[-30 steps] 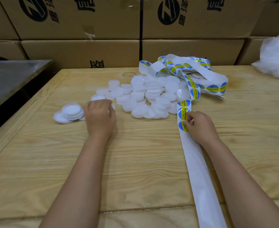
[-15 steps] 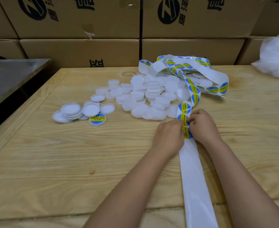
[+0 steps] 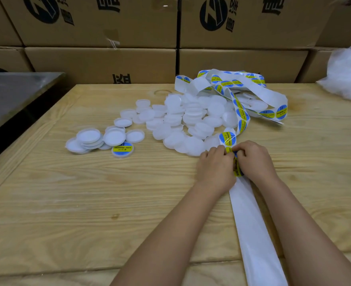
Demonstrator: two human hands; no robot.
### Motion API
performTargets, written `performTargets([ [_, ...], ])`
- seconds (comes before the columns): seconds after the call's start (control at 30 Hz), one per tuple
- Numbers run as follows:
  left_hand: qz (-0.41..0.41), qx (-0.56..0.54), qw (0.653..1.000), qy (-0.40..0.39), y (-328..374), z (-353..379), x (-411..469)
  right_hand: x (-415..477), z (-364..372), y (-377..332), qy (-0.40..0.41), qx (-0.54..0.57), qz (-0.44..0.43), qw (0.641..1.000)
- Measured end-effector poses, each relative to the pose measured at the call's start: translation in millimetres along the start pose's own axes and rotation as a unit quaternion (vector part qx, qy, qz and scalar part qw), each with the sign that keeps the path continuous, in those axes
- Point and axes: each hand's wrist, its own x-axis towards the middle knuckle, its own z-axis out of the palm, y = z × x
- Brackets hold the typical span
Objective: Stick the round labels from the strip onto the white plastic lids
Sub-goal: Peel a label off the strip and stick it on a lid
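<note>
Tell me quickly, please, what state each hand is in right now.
Left hand: fingers curled, pinching a round label on the strip.
Right hand: fingers curled, pinching the same strip beside it.

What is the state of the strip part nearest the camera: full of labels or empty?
Empty. That strip stretch is plain white; round labels show only farther along it.

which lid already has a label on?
The labelled lid at the near edge of the small left cluster, blue and yellow sticker on top. Every other lid showing, there and in the big pile, is bare white.
</note>
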Motion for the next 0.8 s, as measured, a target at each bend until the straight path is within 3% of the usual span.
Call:
performTargets([
  [0.33,-0.010,-0.050,0.998,0.029,0,-9,-2,1,-6,-1,-0.013,0.135,0.066,0.989],
  [0.6,0.033,0.014,0.999,0.013,1,-12,-5,0,-7,-3,-0.008,0.163,0.058,0.985],
  [0.8,-0.003,-0.134,0.990,0.044,-2,-15,-10,-1,-9,-3,-0.006,0.203,0.093,0.975],
])
